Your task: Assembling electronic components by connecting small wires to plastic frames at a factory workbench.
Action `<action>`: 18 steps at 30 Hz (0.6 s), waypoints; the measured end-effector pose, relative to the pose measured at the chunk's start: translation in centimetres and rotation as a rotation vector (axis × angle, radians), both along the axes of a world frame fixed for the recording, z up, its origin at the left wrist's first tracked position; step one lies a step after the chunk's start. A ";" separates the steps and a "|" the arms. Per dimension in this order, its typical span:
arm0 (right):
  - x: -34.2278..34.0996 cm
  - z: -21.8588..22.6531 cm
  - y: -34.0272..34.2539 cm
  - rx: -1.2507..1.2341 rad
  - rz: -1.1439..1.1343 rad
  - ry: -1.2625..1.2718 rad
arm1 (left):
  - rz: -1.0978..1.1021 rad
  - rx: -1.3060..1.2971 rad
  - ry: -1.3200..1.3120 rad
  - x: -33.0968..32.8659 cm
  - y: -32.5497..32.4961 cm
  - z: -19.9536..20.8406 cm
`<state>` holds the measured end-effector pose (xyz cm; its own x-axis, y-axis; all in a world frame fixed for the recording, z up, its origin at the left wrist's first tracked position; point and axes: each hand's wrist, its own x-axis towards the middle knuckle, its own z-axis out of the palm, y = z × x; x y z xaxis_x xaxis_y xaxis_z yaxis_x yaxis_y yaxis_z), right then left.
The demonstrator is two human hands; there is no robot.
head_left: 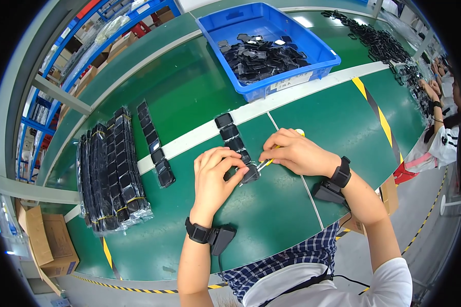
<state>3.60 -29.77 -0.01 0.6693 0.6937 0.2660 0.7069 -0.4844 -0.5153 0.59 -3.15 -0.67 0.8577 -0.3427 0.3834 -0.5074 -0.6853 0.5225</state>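
A strip of black, square, frame-like pieces in clear film (231, 132) lies on the green table in front of me. My left hand (213, 174) pinches the near end of this strip between thumb and fingers. From the other side, my right hand (299, 153) grips a yellow-handled tool (269, 161). Its thin silver tip meets the strip's last piece (250, 174), close to my left fingertips. Most of the handle is hidden in my fist, so the tool's exact kind is unclear.
Another short strip (151, 134) lies to the left, beside stacked strips tied with yellow bands (112, 174). Beyond my hands stands a blue bin (287, 79) of loose black pieces. More black pieces (381, 41) are heaped far right, near another person's hands (431, 91). A cardboard box (56, 245) is at lower left.
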 end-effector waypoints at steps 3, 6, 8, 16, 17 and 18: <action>0.2 -0.1 -0.1 0.017 0.016 -0.030 | -0.003 -0.001 0.016 0.1 0.0 0.1; 0.1 0.5 -0.1 -0.003 0.020 -0.011 | -0.008 -0.014 0.029 0.1 0.1 -0.1; 0.1 0.5 -0.4 -0.012 0.020 -0.001 | -0.007 -0.043 0.039 0.0 0.2 -0.3; 0.4 0.9 -1.9 0.001 0.073 0.036 | 0.008 -0.023 0.048 0.1 0.2 -0.2; 0.3 1.3 -2.2 -0.019 0.060 0.046 | 0.011 -0.022 0.046 0.1 0.3 -0.3; 0.3 1.7 -2.5 -0.039 0.048 0.055 | 0.011 -0.033 0.040 0.1 0.4 -0.4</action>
<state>3.89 -32.23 1.70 0.6478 0.7348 0.2014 0.7008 -0.4711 -0.5357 0.68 -2.79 -1.07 0.8761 -0.3210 0.3596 -0.4782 -0.6730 0.5643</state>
